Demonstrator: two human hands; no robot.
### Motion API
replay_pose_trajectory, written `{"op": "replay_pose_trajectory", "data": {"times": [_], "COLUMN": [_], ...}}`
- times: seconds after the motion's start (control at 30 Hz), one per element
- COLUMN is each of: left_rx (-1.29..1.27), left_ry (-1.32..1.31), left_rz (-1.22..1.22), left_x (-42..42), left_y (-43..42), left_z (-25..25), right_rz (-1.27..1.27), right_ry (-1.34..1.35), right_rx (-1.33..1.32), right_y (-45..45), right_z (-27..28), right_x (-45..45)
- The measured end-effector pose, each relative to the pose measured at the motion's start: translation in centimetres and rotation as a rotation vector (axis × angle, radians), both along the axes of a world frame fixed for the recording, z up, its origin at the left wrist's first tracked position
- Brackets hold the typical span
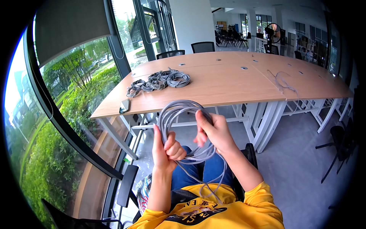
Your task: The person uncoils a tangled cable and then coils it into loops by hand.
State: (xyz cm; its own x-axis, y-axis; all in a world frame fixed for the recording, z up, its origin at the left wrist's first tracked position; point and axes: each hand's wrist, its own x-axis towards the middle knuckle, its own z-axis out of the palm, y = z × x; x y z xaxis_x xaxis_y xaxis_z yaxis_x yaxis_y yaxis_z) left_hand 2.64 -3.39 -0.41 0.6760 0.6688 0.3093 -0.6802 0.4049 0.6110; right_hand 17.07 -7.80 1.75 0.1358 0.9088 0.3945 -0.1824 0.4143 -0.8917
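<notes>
A coil of grey cable [183,105] is held up in front of my lap, its loops standing roughly upright. My left hand [169,150] is closed around the coil's left side, with the thumb pointing up. On the right side of the loops, my right hand [215,131] is closed with curled fingers, partly blurred, and the cable runs behind and through it. A loose tail of the cable [207,187] hangs down over my lap and the yellow shirt [244,210].
Several coiled grey cables [179,79] lie on the wooden table [213,82] ahead. A phone [124,106] rests near its left edge. Another loose cable [286,83] trails over the table's front edge at right. Chairs [203,47] stand behind; windows line the left.
</notes>
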Motion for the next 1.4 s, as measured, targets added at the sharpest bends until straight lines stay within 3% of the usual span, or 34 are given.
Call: {"op": "replay_pose_trajectory", "data": {"times": [0.03, 0.37, 0.57, 0.7, 0.77, 0.93, 1.07, 1.23, 1.33, 1.4], "left_rx": [-0.001, -0.006, -0.029, -0.053, -0.032, 0.076, 0.114, 0.098, 0.200, 0.223], "left_ry": [0.000, 0.145, 0.192, 0.068, 0.025, -0.006, -0.023, 0.134, 0.162, 0.174], "left_rz": [-0.102, -0.039, -0.038, -0.127, -0.161, 0.033, 0.052, -0.116, -0.197, -0.327], "left_x": [0.0, 3.1, 3.3, 2.5, 1.3, -0.8, -1.7, -1.9, -1.5, -1.2], "left_y": [0.4, -0.1, -0.7, -0.1, 0.0, 0.0, 0.5, 1.9, 2.4, 3.1], "left_z": [-0.3, -2.3, -2.4, -1.5, -0.2, 1.1, 0.7, 1.3, 1.4, 1.7], "right_rz": [-0.022, -0.417, -0.441, -0.307, -0.037, 0.046, 0.141, 0.185, 0.119, 0.097], "right_ry": [0.038, -0.062, -0.009, 0.066, 0.172, 0.063, 0.034, -0.123, -0.147, -0.145], "right_rx": [-0.003, 0.278, 0.278, 0.212, 0.131, -0.002, -0.037, -0.065, 0.131, 0.041], "right_y": [-0.1, 0.6, 0.9, 0.9, 0.7, 0.9, 0.7, 0.1, 0.6, 0.1], "right_z": [0.2, 0.4, -0.5, 0.7, 0.6, -0.7, -0.9, 0.2, 0.2, 0.7], "right_x": [0.0, -2.6, -3.3, -1.2, 0.8, 1.3, 1.6, 2.1, 2.5, 2.4]}}
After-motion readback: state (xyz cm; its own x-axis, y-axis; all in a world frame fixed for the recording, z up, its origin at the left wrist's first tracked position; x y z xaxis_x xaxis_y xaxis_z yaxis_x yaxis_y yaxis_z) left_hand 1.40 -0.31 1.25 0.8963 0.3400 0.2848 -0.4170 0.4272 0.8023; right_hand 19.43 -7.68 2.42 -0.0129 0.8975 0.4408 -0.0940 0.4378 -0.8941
